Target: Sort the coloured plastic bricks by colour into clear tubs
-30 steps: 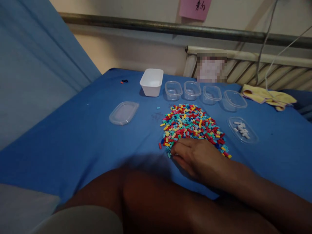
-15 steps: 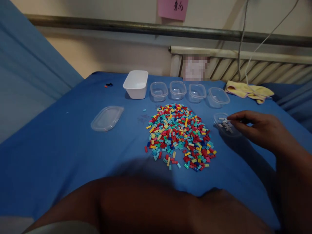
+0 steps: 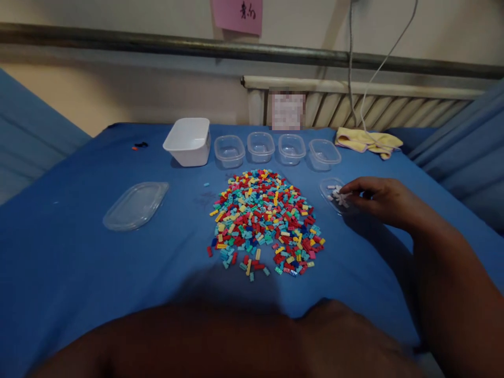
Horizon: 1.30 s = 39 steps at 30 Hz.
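Observation:
My right hand reaches in from the right, its fingers pinched together over a small clear lid that holds several white bricks. The fingertips touch those white pieces; whether one is between them I cannot tell. Left of the hand, a wide pile of small red, yellow, teal and blue bricks lies on the blue cloth. My left hand is out of sight.
Behind the pile a white tub and several clear tubs stand in a row. A clear lid lies at the left and a yellow cloth at the back right. A dark limb fills the bottom edge.
My right hand left the near edge of the brick pile and moved right to the lid with the white bricks. The view has swung to the right.

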Each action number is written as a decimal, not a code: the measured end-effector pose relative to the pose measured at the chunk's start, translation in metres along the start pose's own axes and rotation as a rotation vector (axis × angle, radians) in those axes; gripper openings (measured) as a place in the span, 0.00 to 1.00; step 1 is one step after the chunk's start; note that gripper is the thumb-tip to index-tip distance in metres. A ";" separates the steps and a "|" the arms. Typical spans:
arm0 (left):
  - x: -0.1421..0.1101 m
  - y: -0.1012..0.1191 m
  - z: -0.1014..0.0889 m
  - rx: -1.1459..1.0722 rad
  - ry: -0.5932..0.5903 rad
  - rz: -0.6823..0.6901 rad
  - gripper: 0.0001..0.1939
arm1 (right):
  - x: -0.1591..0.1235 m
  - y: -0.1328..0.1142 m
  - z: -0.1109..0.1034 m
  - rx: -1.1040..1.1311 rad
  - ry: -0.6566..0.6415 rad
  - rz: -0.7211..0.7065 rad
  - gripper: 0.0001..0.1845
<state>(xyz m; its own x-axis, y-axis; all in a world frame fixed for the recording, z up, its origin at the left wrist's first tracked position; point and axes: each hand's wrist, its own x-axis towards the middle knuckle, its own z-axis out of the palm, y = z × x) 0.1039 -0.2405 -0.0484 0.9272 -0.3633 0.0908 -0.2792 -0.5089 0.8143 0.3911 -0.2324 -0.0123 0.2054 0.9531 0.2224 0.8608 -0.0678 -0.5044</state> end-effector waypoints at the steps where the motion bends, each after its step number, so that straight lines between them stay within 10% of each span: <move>1: 0.001 -0.001 0.001 0.008 -0.006 0.003 0.09 | 0.000 0.002 0.000 -0.003 -0.001 0.016 0.15; 16: -0.008 0.014 -0.031 0.034 -0.088 0.095 0.12 | 0.000 -0.001 -0.003 -0.028 -0.136 -0.068 0.12; 22: -0.005 0.011 -0.023 0.023 -0.087 0.061 0.09 | 0.003 -0.049 0.019 0.026 0.011 -0.332 0.08; 29: 0.000 0.005 -0.015 0.019 -0.110 0.049 0.11 | 0.011 -0.093 0.072 0.056 -0.096 -0.623 0.11; 39: 0.001 0.000 -0.009 0.040 0.028 -0.010 0.09 | -0.008 -0.132 0.077 0.283 -0.334 -0.774 0.12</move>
<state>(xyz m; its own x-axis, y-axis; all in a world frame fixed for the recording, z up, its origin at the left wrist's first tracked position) 0.1074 -0.2340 -0.0427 0.9366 -0.3362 0.0989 -0.2788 -0.5438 0.7916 0.2400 -0.2082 -0.0121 -0.5712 0.7406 0.3539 0.5453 0.6647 -0.5107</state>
